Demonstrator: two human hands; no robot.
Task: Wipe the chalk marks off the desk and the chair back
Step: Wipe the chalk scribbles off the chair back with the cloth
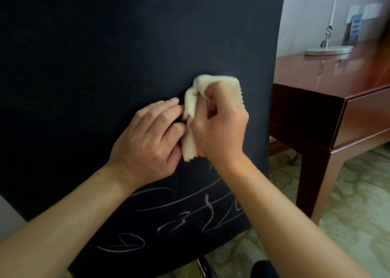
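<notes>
The dark chair back point(105, 56) fills most of the view, with pink chalk marks point(179, 212) across its lower part, toward six o'clock. Just above them, at centre, the right hand point(219, 128) grips a bunched cream cloth point(202, 100), fingers curled round it, pressing it to the chair back. The left hand point(149, 138), at nine o'clock of the cloth, pinches its edge with bent fingers. The desk point(337, 92) stands at three o'clock, a lamp base point(329, 50) on it.

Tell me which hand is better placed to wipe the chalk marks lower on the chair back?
Probably the right hand: it grips the cloth just above the chalk marks. The left hand only touches the cloth's edge.
</notes>
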